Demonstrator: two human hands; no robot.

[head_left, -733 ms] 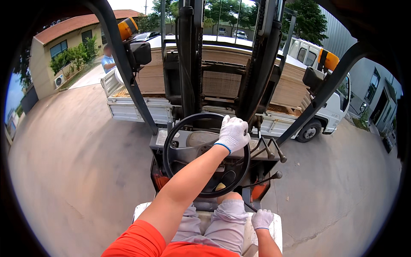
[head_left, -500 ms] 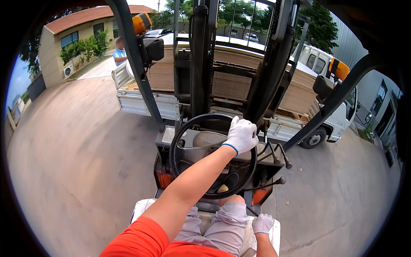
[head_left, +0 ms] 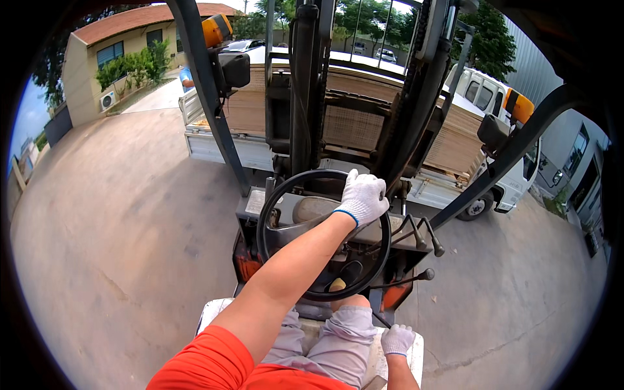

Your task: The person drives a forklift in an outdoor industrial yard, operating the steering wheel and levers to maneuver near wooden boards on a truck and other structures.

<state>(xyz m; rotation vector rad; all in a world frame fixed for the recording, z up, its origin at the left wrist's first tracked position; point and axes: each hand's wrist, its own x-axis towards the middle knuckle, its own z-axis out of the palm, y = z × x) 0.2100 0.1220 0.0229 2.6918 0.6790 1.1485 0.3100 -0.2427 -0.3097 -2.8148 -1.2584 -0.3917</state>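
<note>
Steering wheel [head_left: 262, 234], black, round, one: tilted, set ahead of the seat and over the person's knees, in front of a grey dashboard [head_left: 418, 242]. Left hand [head_left: 364, 197], in a white knitted glove with blue edging: at the upper right of the wheel, fingers curled and grasping it (whether by the rim alone or by a knob there, cannot be told). Left forearm [head_left: 292, 265], bare, below a red sleeve [head_left: 207, 365]: crosses over the wheel from the lower left. Right hand [head_left: 398, 340], gloved in white: low, by the right side of the pale seat [head_left: 411, 364], fingers bent, at the end of a thin black rod [head_left: 381, 319]; whether they grip it cannot be told. Levers [head_left: 439, 249], dark-knobbed, two standing close together: right of the wheel. Lever, single, with round knob [head_left: 426, 274]: lower, pointing right, apart from both hands. Legs in light grey shorts [head_left: 346, 346]: on the seat. Mast [head_left: 303, 97], black, upright: beyond the dashboard. Truck [head_left: 513, 188], white: crosswise behind the mast, its bed loaded with brown flat sheets [head_left: 246, 117] in high stacks. Lamps, orange, two: one on the left pillar [head_left: 209, 110], one on the right. Person in blue [head_left: 186, 78], only partly visible: near the truck's left end.
</note>
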